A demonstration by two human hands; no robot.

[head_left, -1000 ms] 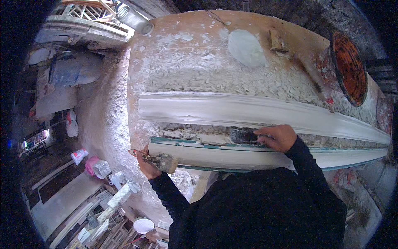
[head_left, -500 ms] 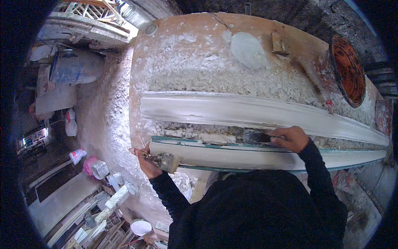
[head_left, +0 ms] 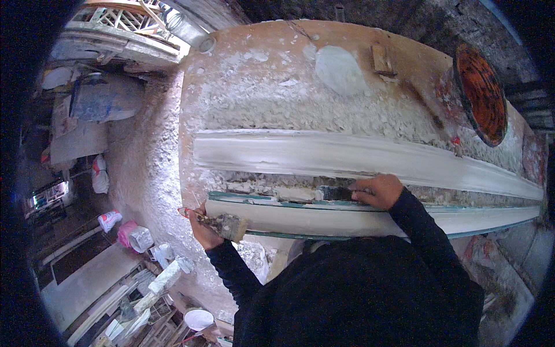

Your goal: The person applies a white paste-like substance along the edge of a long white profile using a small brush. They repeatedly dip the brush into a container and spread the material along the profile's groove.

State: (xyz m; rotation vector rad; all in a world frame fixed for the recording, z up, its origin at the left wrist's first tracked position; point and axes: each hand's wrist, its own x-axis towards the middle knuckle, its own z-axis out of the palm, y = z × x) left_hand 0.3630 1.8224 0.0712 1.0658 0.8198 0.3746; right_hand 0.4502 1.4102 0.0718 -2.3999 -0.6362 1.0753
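Note:
My right hand (head_left: 378, 191) is closed round the handle of a scraper (head_left: 334, 193). Its dark, flat blade lies in the plaster-filled gap along the far edge of a long mould (head_left: 300, 220) with green edges and a pale face. My left hand (head_left: 203, 231) is wrapped round a wide, plaster-caked brush (head_left: 232, 226) at the mould's left end, its bristles pointing right. Beyond the gap a long white plaster moulding (head_left: 277, 151) runs parallel to the mould. Lumps of wet-looking plaster (head_left: 289, 192) sit left of the blade.
A worktable (head_left: 248, 43) crusted with plaster carries all this. Toward its far side are a round white plaster patch (head_left: 340, 70), a small wooden block (head_left: 381, 59) and an orange-lined basin (head_left: 481, 95). On the floor at left stand bags, scrap wood and a white bowl (head_left: 199, 319).
My right hand has slid left along the gap with the scraper, its blade now closer to the plaster lumps. My left hand keeps the brush at nearly the same place.

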